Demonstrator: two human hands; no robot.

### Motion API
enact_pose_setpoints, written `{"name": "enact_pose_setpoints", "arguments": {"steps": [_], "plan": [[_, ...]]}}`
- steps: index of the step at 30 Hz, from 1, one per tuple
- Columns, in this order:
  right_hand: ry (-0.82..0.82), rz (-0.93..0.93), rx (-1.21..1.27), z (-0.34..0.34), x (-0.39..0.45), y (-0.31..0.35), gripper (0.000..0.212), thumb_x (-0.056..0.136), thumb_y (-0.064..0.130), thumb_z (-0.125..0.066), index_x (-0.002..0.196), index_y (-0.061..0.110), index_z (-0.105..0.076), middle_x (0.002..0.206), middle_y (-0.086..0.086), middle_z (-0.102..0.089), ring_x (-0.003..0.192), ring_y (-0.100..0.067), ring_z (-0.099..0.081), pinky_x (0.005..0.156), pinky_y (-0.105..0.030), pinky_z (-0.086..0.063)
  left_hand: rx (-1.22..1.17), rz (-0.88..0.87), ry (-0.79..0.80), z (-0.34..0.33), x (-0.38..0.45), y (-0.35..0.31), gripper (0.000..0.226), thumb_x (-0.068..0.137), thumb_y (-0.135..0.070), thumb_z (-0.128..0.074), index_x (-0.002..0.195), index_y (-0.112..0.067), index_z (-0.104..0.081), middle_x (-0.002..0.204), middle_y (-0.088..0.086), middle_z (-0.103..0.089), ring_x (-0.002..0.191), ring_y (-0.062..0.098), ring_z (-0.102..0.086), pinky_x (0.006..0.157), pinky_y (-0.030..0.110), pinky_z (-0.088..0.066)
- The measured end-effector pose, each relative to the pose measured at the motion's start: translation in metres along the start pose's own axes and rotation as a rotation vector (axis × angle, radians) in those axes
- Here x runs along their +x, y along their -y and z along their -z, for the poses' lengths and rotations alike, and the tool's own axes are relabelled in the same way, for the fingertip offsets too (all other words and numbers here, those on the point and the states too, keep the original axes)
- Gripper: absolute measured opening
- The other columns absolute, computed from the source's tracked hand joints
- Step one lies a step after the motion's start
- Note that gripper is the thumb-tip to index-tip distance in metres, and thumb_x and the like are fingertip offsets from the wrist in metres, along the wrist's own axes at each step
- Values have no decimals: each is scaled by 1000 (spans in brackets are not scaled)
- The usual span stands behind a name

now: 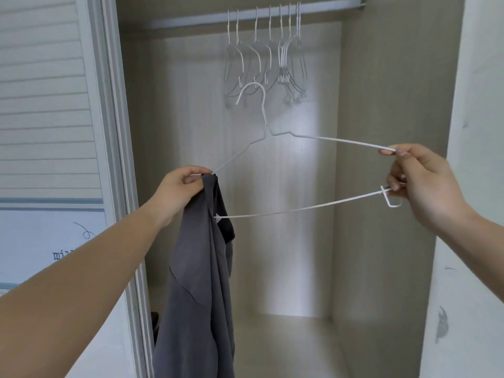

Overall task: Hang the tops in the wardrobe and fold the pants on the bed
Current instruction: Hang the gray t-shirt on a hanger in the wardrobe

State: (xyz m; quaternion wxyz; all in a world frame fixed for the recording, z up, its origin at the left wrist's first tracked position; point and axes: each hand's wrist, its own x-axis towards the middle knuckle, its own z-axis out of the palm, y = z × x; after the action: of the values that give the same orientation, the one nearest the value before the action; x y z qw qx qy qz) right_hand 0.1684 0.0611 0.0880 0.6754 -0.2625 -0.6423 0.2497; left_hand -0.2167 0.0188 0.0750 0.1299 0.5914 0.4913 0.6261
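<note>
While standing before the open wardrobe [381,186], seen from the head camera: holds a white wire hanger [272,132] out in front with both hands, hook up and tilted a little to the left. Left hand [182,186] pinches the hanger's left shoulder together with the top edge of a grey top [201,282], thumb and fingers curled round wire and cloth at once, so that grip is clamped on both. Grey top hangs straight down from that pinch, bunched and narrow, with the hanger's lower bar running into its folds; not yet spread over the hanger. Right hand [425,186] grips the hanger's right end, fingertips closed on the upper wire and lower fingers by the small bent notch on the bottom bar, so that grip too is clamped on the hanger. Above and behind, a row of bare wire hangers [267,64] on the rail [191,21] near the top of the wardrobe, hooks over the bar, clustered close together. To the left, a slatted sliding door [46,105], with a pale panel below carrying faint writing.
</note>
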Motion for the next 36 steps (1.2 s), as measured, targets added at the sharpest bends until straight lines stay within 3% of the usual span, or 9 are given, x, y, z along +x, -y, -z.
{"name": "enact_pose_setpoints", "arguments": {"steps": [8,11,14,17,22,25,29,33,36], "plan": [[50,40,-49,-23,-3,-18,34,98,12,-36,84,29,-61,47,10,-42,42,-6,-43,50,-19,-46,111,-85,48,-21,8,-29,20,91,-6,-60,92,-24,-68,78,-9,-73,73,2,-66,73,13,-50],[76,36,-133,-28,-5,-20,29,98,8,-38,93,23,-63,62,2,-52,59,-13,-56,67,-31,-49,168,-119,8,-25,9,-35,18,90,-7,-61,95,-23,-68,90,0,-72,87,11,-67,85,22,-48],[27,385,-683,-25,-19,-20,33,92,6,-49,123,5,-58,115,-18,-57,112,-31,-49,101,-24,-30,223,-152,-13,-25,9,-39,20,90,-7,-61,93,-26,-67,86,-4,-72,86,12,-66,84,23,-49],[210,696,-614,-57,-61,-21,39,87,15,-47,124,7,-57,119,-10,-58,112,-22,-51,103,-27,-35,208,-176,-10,-31,7,-46,22,90,-6,-60,91,-27,-67,84,-8,-71,81,7,-66,82,21,-49],[834,57,-246,-134,-122,-40,64,87,37,-62,142,40,-30,133,17,-47,117,4,-47,98,-13,-39,137,-211,9,-43,5,-63,21,91,-3,-58,92,-22,-67,80,-6,-70,73,3,-66,75,18,-52],[904,-11,-244,-142,-120,-53,57,85,48,-61,134,44,-34,119,29,-51,106,13,-49,88,-2,-34,183,-223,0,-33,3,-68,19,92,-4,-57,97,-20,-67,89,-1,-71,82,9,-66,84,23,-51],[1065,48,-593,-117,-104,-60,46,81,62,-55,115,32,-56,108,19,-65,100,-2,-60,85,-19,-46,280,-268,-13,-2,-4,-63,20,93,-5,-56,109,-12,-66,100,0,-69,87,-3,-63,88,13,-46],[908,332,-998,-73,-66,-60,41,83,66,-49,75,26,-46,65,13,-50,77,-19,-61,64,-28,-33,456,-266,35,33,-16,-43,24,95,-10,-56,112,-24,-65,105,-11,-65,88,-19,-55,81,-2,-36],[807,480,-1062,-46,-40,-58,38,86,61,-47,71,27,-40,64,13,-45,70,-15,-51,83,-31,-37,523,-221,67,52,-26,-25,27,95,-17,-56,103,-40,-66,106,-22,-65,98,-11,-55,86,4,-36]]}}
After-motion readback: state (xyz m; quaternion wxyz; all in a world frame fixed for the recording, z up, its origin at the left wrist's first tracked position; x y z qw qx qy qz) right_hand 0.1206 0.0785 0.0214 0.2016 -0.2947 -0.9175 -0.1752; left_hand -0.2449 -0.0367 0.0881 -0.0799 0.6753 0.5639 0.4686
